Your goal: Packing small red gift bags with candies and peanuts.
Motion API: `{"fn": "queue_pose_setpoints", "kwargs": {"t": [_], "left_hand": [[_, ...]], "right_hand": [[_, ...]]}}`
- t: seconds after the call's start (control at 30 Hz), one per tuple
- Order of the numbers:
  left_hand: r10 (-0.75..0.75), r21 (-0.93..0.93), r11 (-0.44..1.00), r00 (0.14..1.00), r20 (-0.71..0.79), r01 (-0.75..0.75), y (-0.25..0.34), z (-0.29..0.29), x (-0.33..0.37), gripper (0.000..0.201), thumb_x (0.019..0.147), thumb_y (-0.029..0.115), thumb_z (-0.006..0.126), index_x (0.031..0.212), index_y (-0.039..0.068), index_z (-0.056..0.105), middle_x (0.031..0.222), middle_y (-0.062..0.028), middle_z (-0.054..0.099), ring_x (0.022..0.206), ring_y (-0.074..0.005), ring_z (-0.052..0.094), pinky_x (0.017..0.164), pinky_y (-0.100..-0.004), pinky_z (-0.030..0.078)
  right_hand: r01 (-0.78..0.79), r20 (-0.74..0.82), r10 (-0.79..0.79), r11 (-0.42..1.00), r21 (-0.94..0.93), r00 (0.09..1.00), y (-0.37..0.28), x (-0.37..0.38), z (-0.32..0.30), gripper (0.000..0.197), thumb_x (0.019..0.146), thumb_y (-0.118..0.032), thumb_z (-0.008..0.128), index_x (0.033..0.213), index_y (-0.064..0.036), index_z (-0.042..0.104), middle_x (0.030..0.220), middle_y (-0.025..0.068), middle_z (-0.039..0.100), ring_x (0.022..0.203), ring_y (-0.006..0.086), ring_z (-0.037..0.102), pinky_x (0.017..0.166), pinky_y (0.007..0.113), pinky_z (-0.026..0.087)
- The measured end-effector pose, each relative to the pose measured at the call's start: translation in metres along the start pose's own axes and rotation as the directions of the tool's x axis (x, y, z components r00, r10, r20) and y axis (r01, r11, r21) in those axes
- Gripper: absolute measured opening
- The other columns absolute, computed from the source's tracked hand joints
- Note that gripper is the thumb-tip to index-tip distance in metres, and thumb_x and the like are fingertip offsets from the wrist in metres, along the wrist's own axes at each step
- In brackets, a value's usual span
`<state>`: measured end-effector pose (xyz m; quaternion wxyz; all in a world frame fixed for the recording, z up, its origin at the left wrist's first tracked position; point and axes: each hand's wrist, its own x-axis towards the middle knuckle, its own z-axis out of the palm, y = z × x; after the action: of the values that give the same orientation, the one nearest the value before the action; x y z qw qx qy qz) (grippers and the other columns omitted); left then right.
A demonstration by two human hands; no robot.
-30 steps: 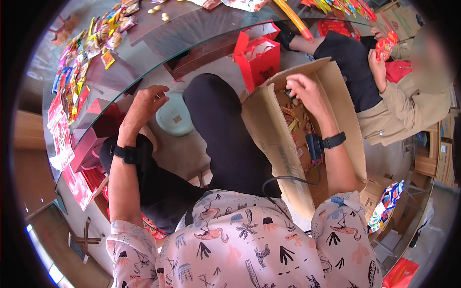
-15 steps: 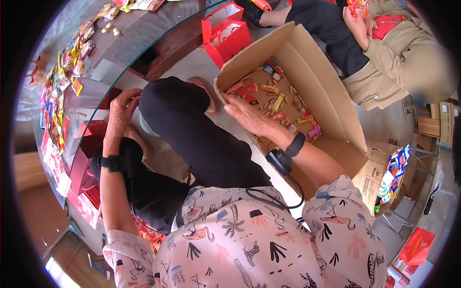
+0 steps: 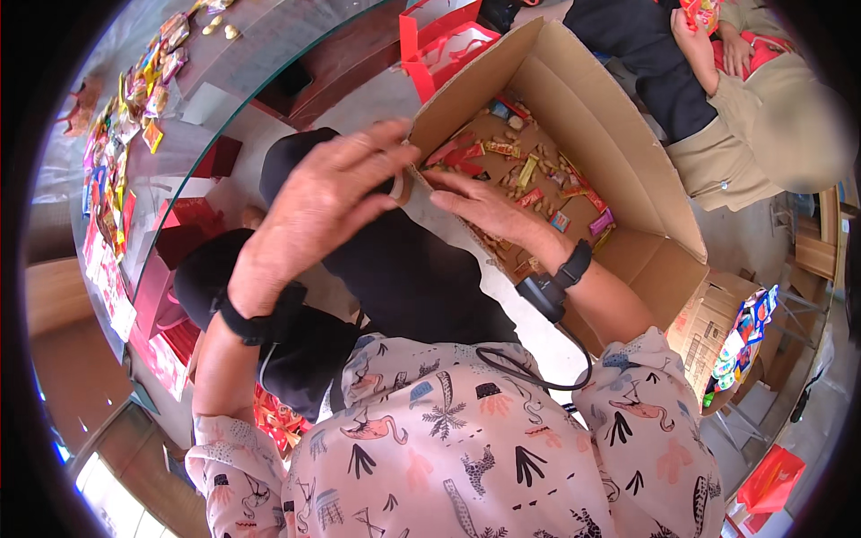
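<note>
A large cardboard box [image 3: 596, 125] stands in front of me, tilted in the view, with wrapped candy bars [image 3: 527, 170] and unshelled peanuts [image 3: 538, 206] scattered on its bottom. My right hand [image 3: 489, 208] lies at the box's near left edge, fingers stretched out and touching the cardboard or just over it. Above my knee my left hand [image 3: 327, 202] is raised, fingers extended and thumb apart, with its fingertips close to the same edge. Nothing shows in either hand. Dark bands circle both wrists.
To the left, a glass-edged table [image 3: 202, 170] carries a row of colourful snack packets [image 3: 117, 161]. Red gift bags [image 3: 448, 54] stand behind the box. A seated person [image 3: 717, 134] is at the upper right. Another box [image 3: 717, 314] holds bright packets.
My left hand has come away from the table edge, moving right toward the box. My right hand has shifted slightly right, with the view itself moving a little.
</note>
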<state>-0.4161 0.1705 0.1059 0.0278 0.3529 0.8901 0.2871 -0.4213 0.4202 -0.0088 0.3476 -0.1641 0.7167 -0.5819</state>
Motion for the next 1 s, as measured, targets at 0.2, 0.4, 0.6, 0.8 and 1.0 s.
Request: {"fn": "queue_pose_setpoints", "kwargs": {"t": [0.2,0.4,0.6,0.8,1.0], "left_hand": [[-0.032,0.134,0.991,0.980,0.196,0.005,0.016,0.037,0.013,0.074,0.076,0.010,0.074,0.143,0.012,0.044,0.149,-0.0060,0.042,0.119,-0.0253,0.055,0.097,-0.0381,0.046],[-0.010,0.150,0.988,0.967,0.256,-0.029,0.023,0.063,0.019,0.071,0.076,0.015,0.075,0.140,0.011,0.046,0.148,-0.0068,0.042,0.114,-0.0236,0.057,0.093,-0.0356,0.048],[-0.001,0.119,0.992,0.970,0.245,-0.029,0.026,0.073,0.021,0.063,0.076,0.013,0.075,0.134,0.011,0.050,0.126,-0.0062,0.054,0.109,-0.0243,0.058,0.090,-0.0364,0.049],[-0.127,0.067,0.992,0.935,0.332,0.111,0.031,0.067,0.015,0.036,0.077,0.013,0.074,0.109,0.009,0.058,0.105,-0.0065,0.056,0.097,-0.0260,0.060,0.087,-0.0373,0.049],[-0.109,0.082,0.993,0.929,0.354,0.085,0.031,0.061,0.007,0.023,0.080,0.015,0.071,0.100,0.009,0.061,0.099,-0.0065,0.055,0.088,-0.0253,0.060,0.082,-0.0369,0.048]], "right_hand": [[-0.072,0.145,0.050,0.986,0.153,0.988,0.011,-0.003,-0.031,0.052,0.101,-0.038,0.052,0.139,-0.0027,0.048,0.130,0.0075,0.058,0.119,0.0136,0.051,0.097,0.029,0.042],[-0.369,0.020,0.369,0.928,0.050,0.929,0.118,0.028,-0.093,0.043,0.097,-0.037,0.057,0.128,-0.0077,0.060,0.105,0.0075,0.069,0.094,0.0164,0.065,0.077,0.031,0.051],[-0.342,-0.140,0.323,0.742,-0.577,0.936,0.261,0.006,-0.126,0.041,0.092,-0.029,0.064,0.123,-0.0027,0.062,0.117,0.0112,0.067,0.105,0.0220,0.065,0.082,0.035,0.053],[-0.609,-0.358,0.495,0.695,-0.384,0.791,0.305,-0.025,-0.083,0.052,0.087,-0.024,0.069,0.132,-0.0023,0.056,0.133,0.0200,0.057,0.122,0.0353,0.055,0.098,0.045,0.046],[-0.578,-0.400,0.428,0.697,-0.424,0.810,0.314,-0.008,-0.066,0.058,0.086,-0.022,0.068,0.137,-0.0016,0.051,0.133,0.0220,0.056,0.121,0.0365,0.055,0.098,0.044,0.046]]}}
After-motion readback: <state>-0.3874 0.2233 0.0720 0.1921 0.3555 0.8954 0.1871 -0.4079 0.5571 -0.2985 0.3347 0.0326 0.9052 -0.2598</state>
